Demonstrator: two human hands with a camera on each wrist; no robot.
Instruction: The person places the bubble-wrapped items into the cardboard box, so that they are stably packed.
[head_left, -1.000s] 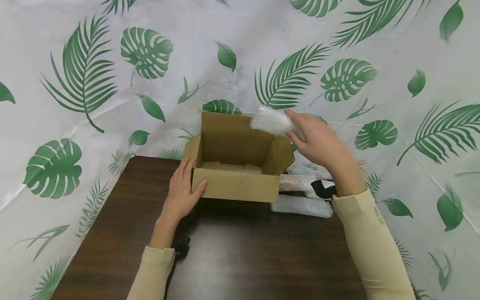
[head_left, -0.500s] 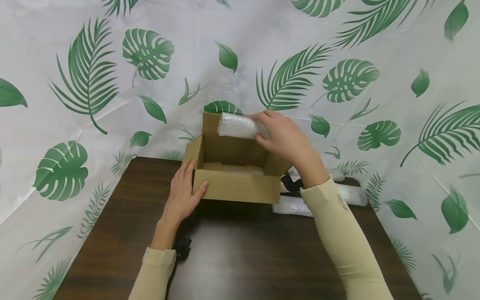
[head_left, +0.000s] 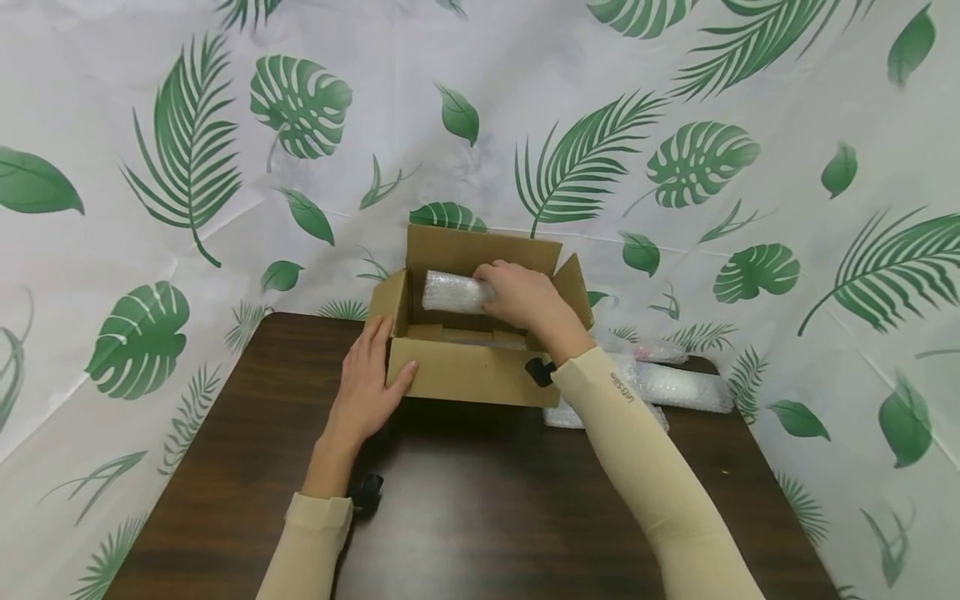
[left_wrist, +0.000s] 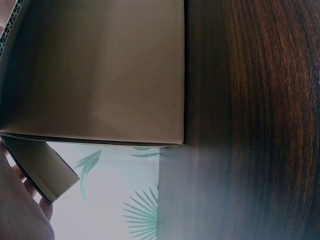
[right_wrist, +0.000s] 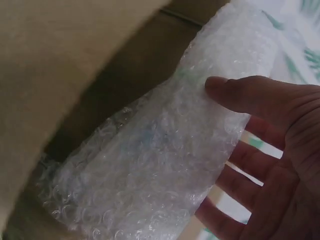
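Well — bubble-wrapped roll in the grasp of right fingers — left fingers straight against the open box.

This looks like a screened-off work spot; whether it lies in a home, an office or elsewhere cannot be told. A white, creased sheet printed with green palm and monstera leaves hangs behind and to both sides of a dark brown, wood-grained counter with rounded far corners. An open brown cardboard box and bundles in clear bubble wrap mark a working surface.
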